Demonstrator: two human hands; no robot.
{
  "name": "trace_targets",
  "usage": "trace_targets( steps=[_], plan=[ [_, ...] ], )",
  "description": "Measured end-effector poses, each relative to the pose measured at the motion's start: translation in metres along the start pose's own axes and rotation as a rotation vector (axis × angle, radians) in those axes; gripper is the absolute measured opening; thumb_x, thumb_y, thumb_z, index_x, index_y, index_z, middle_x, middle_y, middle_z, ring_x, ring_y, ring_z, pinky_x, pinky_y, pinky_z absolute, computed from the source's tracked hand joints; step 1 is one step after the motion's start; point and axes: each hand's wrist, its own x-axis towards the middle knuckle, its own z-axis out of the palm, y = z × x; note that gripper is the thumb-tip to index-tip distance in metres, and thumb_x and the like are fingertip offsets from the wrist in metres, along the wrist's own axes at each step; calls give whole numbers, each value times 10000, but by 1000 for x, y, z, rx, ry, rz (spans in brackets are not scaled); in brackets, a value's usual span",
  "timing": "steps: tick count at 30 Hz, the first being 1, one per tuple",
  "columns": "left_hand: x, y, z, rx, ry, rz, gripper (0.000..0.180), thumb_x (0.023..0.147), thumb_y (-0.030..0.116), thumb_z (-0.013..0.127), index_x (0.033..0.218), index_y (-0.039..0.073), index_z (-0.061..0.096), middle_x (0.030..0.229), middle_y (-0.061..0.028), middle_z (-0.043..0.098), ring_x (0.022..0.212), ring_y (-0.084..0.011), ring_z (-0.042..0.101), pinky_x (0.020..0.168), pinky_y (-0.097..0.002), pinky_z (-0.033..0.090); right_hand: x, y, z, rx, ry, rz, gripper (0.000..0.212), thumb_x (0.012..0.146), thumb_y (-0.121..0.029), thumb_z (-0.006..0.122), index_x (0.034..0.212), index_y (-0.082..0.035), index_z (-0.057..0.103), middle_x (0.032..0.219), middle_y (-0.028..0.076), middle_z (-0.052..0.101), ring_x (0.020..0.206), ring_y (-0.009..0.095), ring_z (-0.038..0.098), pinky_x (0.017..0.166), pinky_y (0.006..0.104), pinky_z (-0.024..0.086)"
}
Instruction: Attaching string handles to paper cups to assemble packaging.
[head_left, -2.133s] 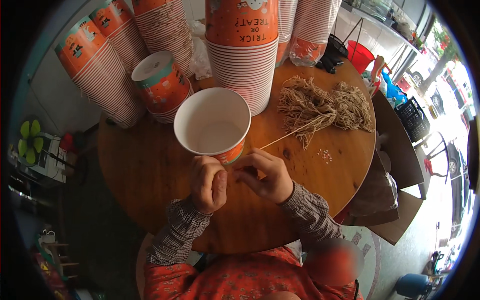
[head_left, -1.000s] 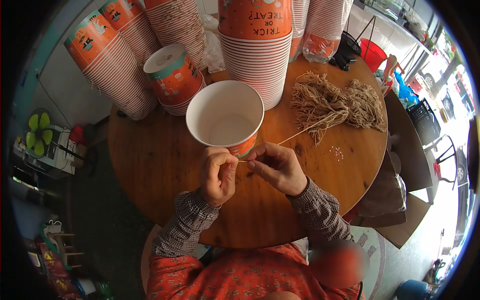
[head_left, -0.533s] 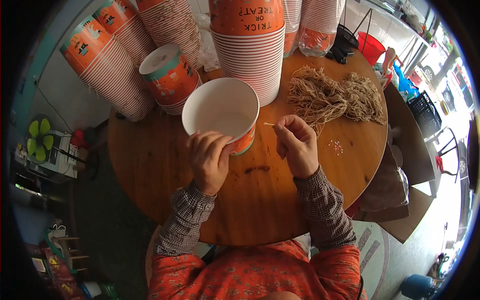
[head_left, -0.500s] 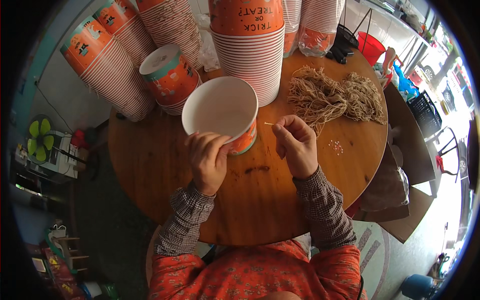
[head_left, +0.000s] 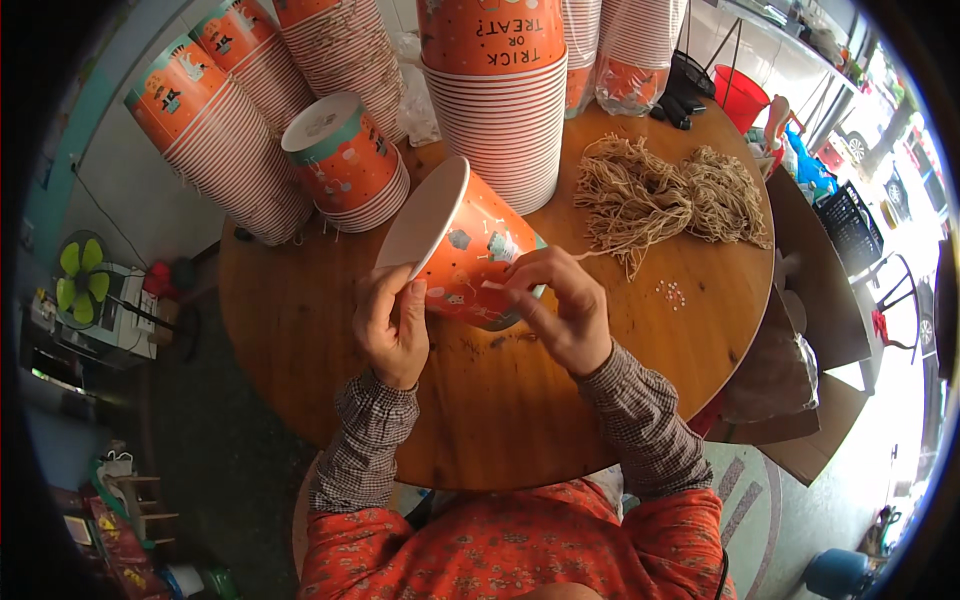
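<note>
Orange paper bucket (head_left: 475, 240) is tilted above the near-middle part of the round wooden table (head_left: 480, 430), its white mouth facing left and its base toward the right; whether it touches the wood cannot be told. Of the two hands, the left hand (head_left: 392, 325) grasps the rim, thumb on the printed outside. The right hand (head_left: 570, 310), beside the base, pinches a thin tan strand (head_left: 491, 286), a short end poking out past the fingertips. Behind the bucket rises a tall stack of matching buckets (head_left: 495, 130); a shorter upside-down stack (head_left: 345, 165) stands to its left. Toward the right lie a tan bundle of cords (head_left: 670, 205) and, nearer, scattered small pale bits (head_left: 670, 294). Beyond the table's right edge sits an open cardboard box (head_left: 825, 290).
</note>
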Motion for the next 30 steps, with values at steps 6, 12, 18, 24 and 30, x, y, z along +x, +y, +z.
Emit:
trace_targets(
  steps=[6,12,18,24,30],
  plan=[
    [11,10,-4,371,-64,427,125,842,98,658,939,19,671,786,-65,630,689,-229,577,652,-357,405,-3,-24,15,-24,-261,-265,163,760,-34,692,900,-87,626,875,23,589,847,205,571,1114,536,208],
    [12,12,-5,393,-138,478,144,841,137,646,943,44,689,787,-33,636,665,-188,578,635,-327,380,-5,-28,20,11,-305,-244,166,759,-34,689,902,-83,620,825,32,551,849,215,571,1114,555,218],
    [11,8,-2,410,-171,492,163,850,164,628,952,56,695,779,-23,633,677,-174,586,631,-324,374,-7,-21,20,1,-331,-211,183,748,-34,688,906,-75,603,840,38,549,873,225,567,1110,559,225],
    [10,8,-3,458,-210,513,184,870,201,610,960,65,694,774,-15,625,668,-175,577,641,-324,371,-6,-22,20,-52,-337,-190,159,758,-13,682,890,-80,625,834,29,591,857,212,591,1107,550,248],
    [9,7,-1,464,-260,509,177,874,198,606,956,64,688,790,-10,624,677,-173,574,677,-329,373,-8,-15,22,-153,-369,-208,195,723,-72,683,894,-74,589,858,45,553,900,233,563,1111,541,250]
  ],
)
